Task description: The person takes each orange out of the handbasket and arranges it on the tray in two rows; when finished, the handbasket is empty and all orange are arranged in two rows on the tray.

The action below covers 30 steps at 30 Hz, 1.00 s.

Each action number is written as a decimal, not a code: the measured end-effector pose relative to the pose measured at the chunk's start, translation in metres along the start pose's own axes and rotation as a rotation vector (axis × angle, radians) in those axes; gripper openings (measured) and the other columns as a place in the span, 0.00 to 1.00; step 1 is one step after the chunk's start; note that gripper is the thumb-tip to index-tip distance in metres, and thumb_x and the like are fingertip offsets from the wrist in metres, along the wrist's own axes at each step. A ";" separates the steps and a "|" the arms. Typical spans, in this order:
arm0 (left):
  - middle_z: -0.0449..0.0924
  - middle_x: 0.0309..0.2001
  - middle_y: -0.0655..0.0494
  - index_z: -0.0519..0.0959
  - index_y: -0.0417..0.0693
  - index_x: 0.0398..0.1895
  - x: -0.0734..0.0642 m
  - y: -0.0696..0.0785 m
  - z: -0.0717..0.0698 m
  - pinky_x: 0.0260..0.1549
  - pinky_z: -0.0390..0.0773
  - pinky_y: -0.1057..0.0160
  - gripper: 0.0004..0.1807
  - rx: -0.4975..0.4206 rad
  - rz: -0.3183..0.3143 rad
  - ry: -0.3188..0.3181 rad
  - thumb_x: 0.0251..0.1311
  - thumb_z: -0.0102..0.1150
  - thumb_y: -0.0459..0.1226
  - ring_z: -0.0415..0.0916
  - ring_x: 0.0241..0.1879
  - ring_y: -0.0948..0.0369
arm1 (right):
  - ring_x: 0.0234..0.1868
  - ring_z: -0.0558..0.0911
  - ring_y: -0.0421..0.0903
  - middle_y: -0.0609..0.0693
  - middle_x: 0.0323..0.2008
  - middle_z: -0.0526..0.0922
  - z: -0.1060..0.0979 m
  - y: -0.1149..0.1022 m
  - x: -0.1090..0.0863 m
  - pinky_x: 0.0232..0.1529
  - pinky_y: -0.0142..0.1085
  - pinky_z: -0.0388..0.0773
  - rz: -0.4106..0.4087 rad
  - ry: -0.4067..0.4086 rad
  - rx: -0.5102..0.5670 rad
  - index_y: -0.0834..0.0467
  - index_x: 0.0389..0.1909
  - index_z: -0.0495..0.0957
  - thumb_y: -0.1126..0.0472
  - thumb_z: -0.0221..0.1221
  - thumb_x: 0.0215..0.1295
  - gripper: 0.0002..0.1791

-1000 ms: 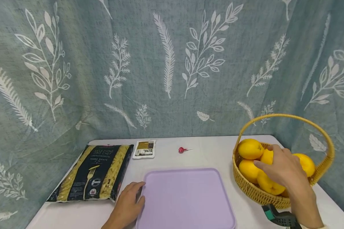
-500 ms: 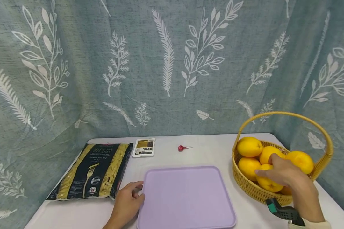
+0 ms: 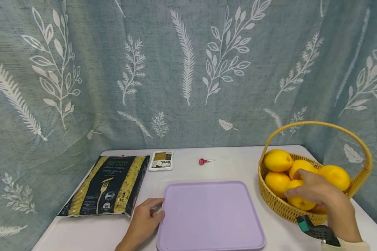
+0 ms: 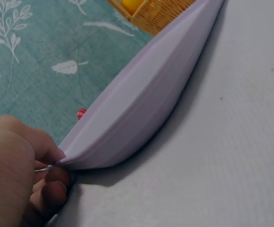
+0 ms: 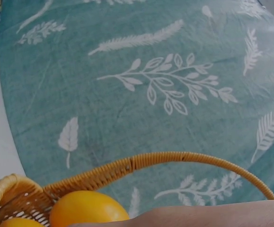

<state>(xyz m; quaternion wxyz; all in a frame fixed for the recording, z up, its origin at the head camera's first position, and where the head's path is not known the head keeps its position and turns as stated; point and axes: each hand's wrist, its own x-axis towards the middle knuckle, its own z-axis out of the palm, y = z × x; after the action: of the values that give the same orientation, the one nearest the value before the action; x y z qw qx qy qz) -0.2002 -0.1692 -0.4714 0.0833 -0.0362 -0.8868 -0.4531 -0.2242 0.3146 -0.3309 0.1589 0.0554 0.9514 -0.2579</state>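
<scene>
At the right, a woven basket with a tall handle holds several yellow lemons. My right hand reaches in from the front right, with thumb and fingers round a lemon near the basket's front; its fingertips are partly hidden. A lilac rectangular tray lies on the table before me. At its left edge, my left hand pinches the rim. The left wrist view shows thumb and fingers meeting at the tray's corner. In the right wrist view, a lemon appears beyond the wrist.
A black and yellow bag of penne lies at the left. Behind the tray are a small flat packet and a red lollipop. The basket's handle arches above the fruit. A green leaf-patterned curtain hangs behind the white table.
My right hand has lowered among the lemons and closed round the front one. My left fingers have curled more at the tray's rim. The head view has shifted slightly.
</scene>
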 end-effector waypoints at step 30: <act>0.81 0.44 0.53 0.83 0.40 0.55 0.002 0.005 0.001 0.21 0.71 0.68 0.21 -0.012 -0.070 -0.004 0.55 0.64 0.28 0.68 0.21 0.65 | 0.48 0.76 0.61 0.71 0.61 0.73 -0.003 -0.032 -0.030 0.41 0.48 0.74 -0.215 0.279 -0.087 0.62 0.70 0.62 0.32 0.62 0.62 0.48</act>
<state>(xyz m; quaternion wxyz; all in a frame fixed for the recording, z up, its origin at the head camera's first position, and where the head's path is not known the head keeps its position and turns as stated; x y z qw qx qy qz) -0.2011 -0.1654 -0.4679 0.0654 -0.0064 -0.8849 -0.4612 -0.2025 0.2879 -0.3032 -0.0009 -0.0181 0.9749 -0.2219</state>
